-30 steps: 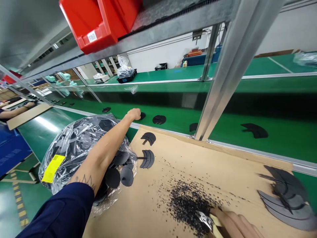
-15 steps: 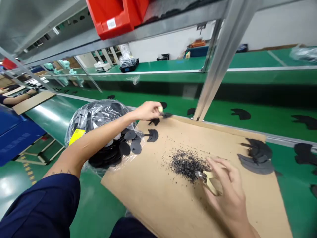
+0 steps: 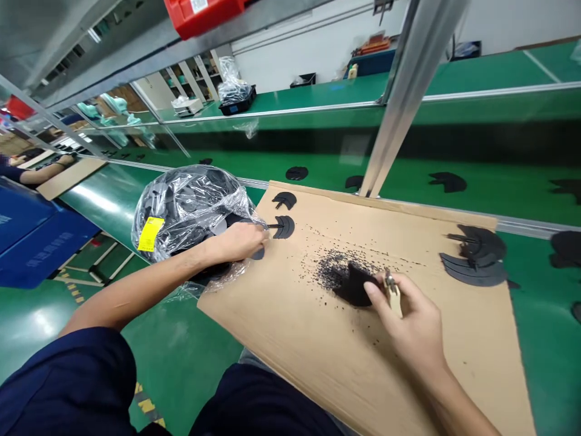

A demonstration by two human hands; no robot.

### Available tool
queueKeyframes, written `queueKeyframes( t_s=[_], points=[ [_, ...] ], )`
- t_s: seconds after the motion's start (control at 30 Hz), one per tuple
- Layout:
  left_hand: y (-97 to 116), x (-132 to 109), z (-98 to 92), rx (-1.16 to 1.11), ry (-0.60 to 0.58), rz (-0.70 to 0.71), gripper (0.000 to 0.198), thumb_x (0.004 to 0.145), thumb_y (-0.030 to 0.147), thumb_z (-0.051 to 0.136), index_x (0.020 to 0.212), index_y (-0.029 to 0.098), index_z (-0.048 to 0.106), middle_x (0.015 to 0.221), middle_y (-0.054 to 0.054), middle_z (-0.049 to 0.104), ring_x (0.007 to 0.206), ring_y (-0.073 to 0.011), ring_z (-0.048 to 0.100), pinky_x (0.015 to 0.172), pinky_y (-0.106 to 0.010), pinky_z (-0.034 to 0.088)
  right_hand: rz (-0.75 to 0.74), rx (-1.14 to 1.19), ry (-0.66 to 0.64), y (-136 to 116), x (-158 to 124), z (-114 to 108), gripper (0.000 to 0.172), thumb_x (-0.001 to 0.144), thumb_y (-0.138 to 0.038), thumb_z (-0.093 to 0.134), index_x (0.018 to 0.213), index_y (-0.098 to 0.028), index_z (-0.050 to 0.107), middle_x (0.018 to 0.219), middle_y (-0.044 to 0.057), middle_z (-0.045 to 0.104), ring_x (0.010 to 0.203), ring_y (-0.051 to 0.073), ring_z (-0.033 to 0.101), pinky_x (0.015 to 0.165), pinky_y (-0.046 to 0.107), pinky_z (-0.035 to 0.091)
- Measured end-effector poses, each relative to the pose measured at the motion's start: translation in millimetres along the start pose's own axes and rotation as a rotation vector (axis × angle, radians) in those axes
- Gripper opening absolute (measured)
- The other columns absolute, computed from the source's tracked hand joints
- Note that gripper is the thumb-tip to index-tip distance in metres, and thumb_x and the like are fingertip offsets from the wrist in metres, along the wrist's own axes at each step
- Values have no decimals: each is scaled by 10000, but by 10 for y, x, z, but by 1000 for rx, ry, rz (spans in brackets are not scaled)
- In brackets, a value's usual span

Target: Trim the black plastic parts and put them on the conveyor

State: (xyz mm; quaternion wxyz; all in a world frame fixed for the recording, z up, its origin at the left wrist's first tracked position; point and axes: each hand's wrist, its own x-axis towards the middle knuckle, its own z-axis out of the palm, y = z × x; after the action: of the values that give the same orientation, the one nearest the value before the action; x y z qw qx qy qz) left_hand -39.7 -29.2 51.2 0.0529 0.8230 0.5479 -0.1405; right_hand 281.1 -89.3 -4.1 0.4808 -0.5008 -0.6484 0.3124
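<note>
My left hand rests at the mouth of a clear plastic bag full of black round parts, its fingers curled over the parts there. My right hand grips a small cutter with a cream handle and touches a black part that lies on a heap of black trimmings. Both are on a brown cardboard sheet. Two trimmed black parts lie near the sheet's far left corner. A stack of black fan-shaped pieces sits at the right.
Beyond the cardboard a green conveyor belt carries several black parts. A slanted metal post rises from the belt's edge. A red bin sits on the overhead shelf. Another person's arm rests far left. A blue crate stands at left.
My left hand drew back from the conveyor's edge to the bag's mouth. My right hand moved up onto the heap of trimmings, where a black part now lies under its fingers.
</note>
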Motion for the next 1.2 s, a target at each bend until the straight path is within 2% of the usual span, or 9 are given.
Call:
queueKeyframes(
  t_s=[0.1,0.2,0.4,0.5,0.6,0.73,0.9,1.07,1.2],
  points=[
    [-180,-145,144,-6,-28,-68,155,882,60,486,844,123,622,857,-145,703,819,-254,713,738,-328,543,158,84,38,-2,30,-11,296,842,-503,686,852,-215,616,726,5,599,644,162,548,603,274,470],
    [-172,-257,213,-132,0,-36,149,926,115,466,888,139,609,843,-104,704,801,-231,715,735,-318,555,221,155,44,-26,38,-14,317,802,-503,723,828,-208,607,709,-5,562,627,151,506,606,279,456],
    [252,-219,207,-1457,153,140,367,902,318,680,1220,175,565,911,-48,707,693,-153,725,677,-284,623,334,289,49,-25,9,-7,308,751,-457,762,818,-198,609,719,-15,524,643,135,459,614,270,424],
    [563,-5,233,-1873,84,156,458,797,293,819,1185,173,605,856,-32,723,642,-141,723,652,-267,633,368,324,78,27,-6,5,317,743,-461,766,821,-193,616,719,-16,512,655,132,447,612,263,402],
    [820,258,283,-2128,8,195,364,754,240,855,1052,154,667,856,-34,733,698,-149,743,705,-273,644,393,352,125,79,-23,19,332,730,-463,780,831,-191,618,730,-20,514,669,128,450,632,263,402],
    [1035,470,387,-2317,-62,234,194,764,177,834,918,128,727,923,-41,744,814,-130,741,807,-250,632,385,321,157,118,-57,10,351,739,-480,776,862,-190,621,764,-15,539,703,135,477,678,279,422],
    [1054,436,508,-2419,-42,188,141,816,204,785,927,121,758,1011,-68,751,943,-145,722,899,-268,604,394,239,161,113,-85,-32,346,762,-482,770,876,-191,624,736,-28,497,665,118,422,625,257,375],
    [943,357,465,-2307,73,283,457,691,58,814,1124,170,726,1239,-70,701,1209,-211,648,1111,-352,481,415,235,206,87,-55,-44,354,747,-466,801,866,-187,619,766,-25,481,700,118,427,664,260,374],
    [986,297,420,-2120,92,315,495,688,62,819,1157,170,703,1246,-93,699,1164,-225,669,1016,-370,546,423,207,191,89,-59,-38,367,750,-482,797,872,-185,619,766,-26,473,696,117,424,658,262,368]
  ],
)
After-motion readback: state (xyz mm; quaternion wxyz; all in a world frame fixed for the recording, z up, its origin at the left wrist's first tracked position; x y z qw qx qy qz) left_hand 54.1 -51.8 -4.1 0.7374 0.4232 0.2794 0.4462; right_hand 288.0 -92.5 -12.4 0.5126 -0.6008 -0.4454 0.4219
